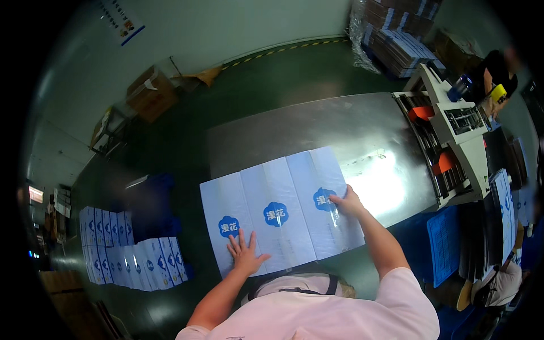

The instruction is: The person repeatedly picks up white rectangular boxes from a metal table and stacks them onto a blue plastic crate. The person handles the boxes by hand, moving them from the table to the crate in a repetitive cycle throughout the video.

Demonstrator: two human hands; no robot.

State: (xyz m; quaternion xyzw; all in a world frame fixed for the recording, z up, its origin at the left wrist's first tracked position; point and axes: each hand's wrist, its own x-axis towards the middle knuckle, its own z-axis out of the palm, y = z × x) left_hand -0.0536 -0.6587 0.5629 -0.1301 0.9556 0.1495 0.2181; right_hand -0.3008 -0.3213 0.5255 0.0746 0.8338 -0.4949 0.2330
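Note:
Three white boxes with blue cloud-shaped emblems lie side by side: a left box (220, 199), a middle box (266, 184) and a right box (315, 167). They rest on the near part of a metal table (272, 133) and jut past its front edge. My left hand (245, 259) lies on the left box near its front, fingers spread. With the thumb on top and the fingers at the outer edge, my right hand (350, 204) grips the right box.
A machine with rollers (462, 127) and orange guides adjoins the table's right end. Beyond it a person (498, 73) holds a yellow phone. White boxes (136, 263) stand in rows at lower left. A blue crate (445, 246) and stacked flat cartons (501, 209) are at right.

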